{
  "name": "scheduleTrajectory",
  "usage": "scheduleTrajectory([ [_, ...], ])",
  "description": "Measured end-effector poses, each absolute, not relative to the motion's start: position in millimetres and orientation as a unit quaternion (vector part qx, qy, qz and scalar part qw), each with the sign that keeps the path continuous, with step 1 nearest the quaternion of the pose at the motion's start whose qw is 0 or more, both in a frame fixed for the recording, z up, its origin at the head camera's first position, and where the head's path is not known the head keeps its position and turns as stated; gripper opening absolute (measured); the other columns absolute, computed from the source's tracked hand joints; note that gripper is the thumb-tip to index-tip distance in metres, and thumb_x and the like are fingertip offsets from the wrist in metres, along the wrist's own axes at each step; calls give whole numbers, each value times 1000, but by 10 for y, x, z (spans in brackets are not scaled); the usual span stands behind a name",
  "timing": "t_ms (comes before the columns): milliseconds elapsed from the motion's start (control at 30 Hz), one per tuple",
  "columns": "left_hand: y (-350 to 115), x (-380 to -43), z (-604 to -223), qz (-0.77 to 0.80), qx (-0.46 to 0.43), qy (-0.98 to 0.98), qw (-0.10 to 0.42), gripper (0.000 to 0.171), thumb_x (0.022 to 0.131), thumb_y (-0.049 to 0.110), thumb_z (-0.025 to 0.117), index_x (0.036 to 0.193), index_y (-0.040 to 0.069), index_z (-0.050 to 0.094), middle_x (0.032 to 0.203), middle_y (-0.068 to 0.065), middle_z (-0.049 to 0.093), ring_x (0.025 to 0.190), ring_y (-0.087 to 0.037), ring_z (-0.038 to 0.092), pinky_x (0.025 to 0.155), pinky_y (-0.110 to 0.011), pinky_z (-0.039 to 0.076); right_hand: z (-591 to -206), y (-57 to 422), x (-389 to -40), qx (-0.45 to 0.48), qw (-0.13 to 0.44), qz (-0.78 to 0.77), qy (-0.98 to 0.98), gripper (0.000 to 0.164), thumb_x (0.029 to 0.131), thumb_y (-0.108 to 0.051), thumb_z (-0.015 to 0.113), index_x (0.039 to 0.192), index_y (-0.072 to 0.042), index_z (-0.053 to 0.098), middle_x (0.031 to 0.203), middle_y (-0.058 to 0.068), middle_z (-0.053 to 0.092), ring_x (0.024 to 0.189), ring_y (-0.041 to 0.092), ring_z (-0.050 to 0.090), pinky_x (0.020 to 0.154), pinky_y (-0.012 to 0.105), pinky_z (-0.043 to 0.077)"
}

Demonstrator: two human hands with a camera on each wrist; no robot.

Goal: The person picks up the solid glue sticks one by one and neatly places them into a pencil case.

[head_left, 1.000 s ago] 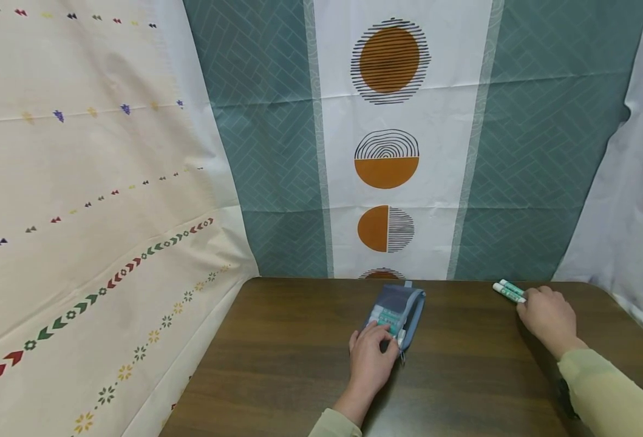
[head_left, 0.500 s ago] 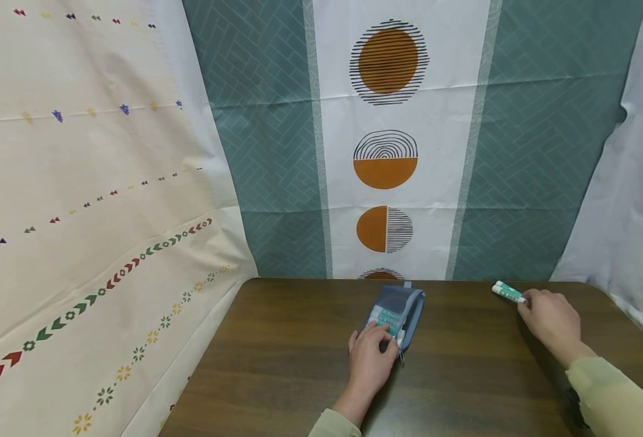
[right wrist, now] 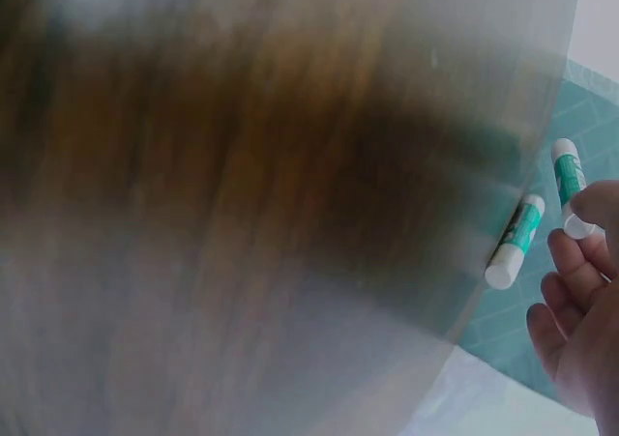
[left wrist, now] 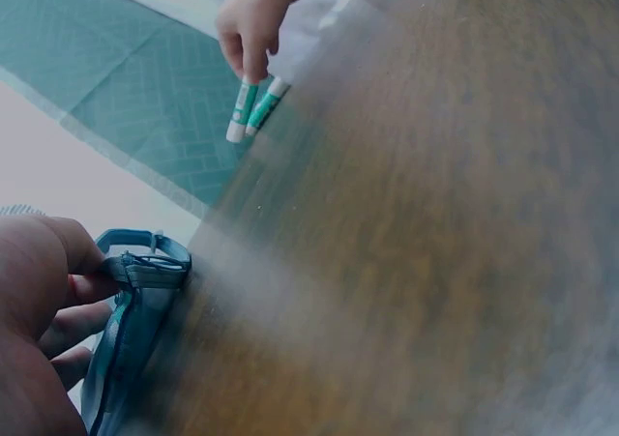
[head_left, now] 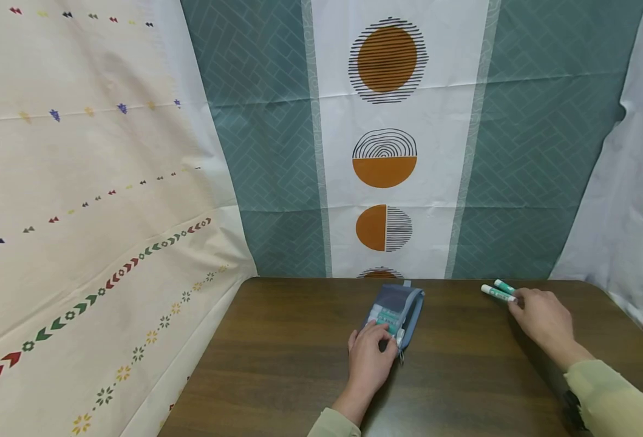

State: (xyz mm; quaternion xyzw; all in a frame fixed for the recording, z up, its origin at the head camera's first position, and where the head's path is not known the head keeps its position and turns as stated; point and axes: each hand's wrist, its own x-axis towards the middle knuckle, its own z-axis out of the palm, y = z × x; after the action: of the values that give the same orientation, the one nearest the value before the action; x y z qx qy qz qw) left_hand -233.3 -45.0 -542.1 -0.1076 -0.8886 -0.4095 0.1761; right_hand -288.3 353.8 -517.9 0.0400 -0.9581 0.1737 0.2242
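Note:
My left hand point(head_left: 371, 358) pinches the near, zippered edge of a blue mesh pencil pouch point(head_left: 394, 298) between thumb and forefinger. Through the mesh, white-and-green sticks show inside the pouch. At the right, my right hand point(head_left: 544, 317) holds one end of a white glue stick point(right wrist: 569, 173) with a green label, between thumb and forefinger. The stick's other end points left, away from the hand. A second glue stick point(right wrist: 516, 240) of the same kind lies on the table just beside it, near the far edge, partly hidden behind the hand in the head view.
The brown wooden table point(head_left: 277, 364) reaches back to a green-and-white patterned cloth point(head_left: 277, 243). A cream cloth point(head_left: 135, 340) hangs along the left side, a white cloth point(head_left: 627, 230) along the right. The pouch's zipper pull point(head_left: 401, 357) hangs at its near end.
My right hand and its glue stick have shifted slightly left. The two glue sticks, overlapping half a second ago, now show apart at their left ends. The left hand and pouch have stayed put.

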Motion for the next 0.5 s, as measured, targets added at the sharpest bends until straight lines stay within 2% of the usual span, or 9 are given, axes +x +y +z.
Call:
scheduleTrajectory([
  [133, -450, -2331, -5421, -410, -109, -888, 176, 12, 96, 16, 78, 85, 18, 80, 128, 4, 80, 137, -26, 66, 119, -73, 33, -5162, 3466, -2867, 43, 218, 176, -959, 26, 97, -14, 74, 111, 8, 74, 96, 23, 75, 84, 44, 68, 62, 63, 53],
  [400, -452, -2327, -5417, -409, -109, -888, 178, 12, 96, 16, 78, 84, 19, 80, 128, 5, 80, 137, -25, 66, 119, -73, 33, -5105, 3256, -2829, 50, 216, 183, -958, 21, 98, -15, 75, 108, 2, 78, 97, 20, 77, 92, 47, 68, 61, 62, 54],
  [500, -453, -2326, -5414, -410, -109, -888, 176, 12, 96, 15, 78, 84, 18, 80, 128, 5, 80, 137, -26, 66, 119, -74, 33, -5090, 3176, -2814, 59, 222, 184, -956, 16, 98, -16, 76, 105, -1, 79, 96, 17, 78, 91, 45, 68, 57, 58, 53],
])
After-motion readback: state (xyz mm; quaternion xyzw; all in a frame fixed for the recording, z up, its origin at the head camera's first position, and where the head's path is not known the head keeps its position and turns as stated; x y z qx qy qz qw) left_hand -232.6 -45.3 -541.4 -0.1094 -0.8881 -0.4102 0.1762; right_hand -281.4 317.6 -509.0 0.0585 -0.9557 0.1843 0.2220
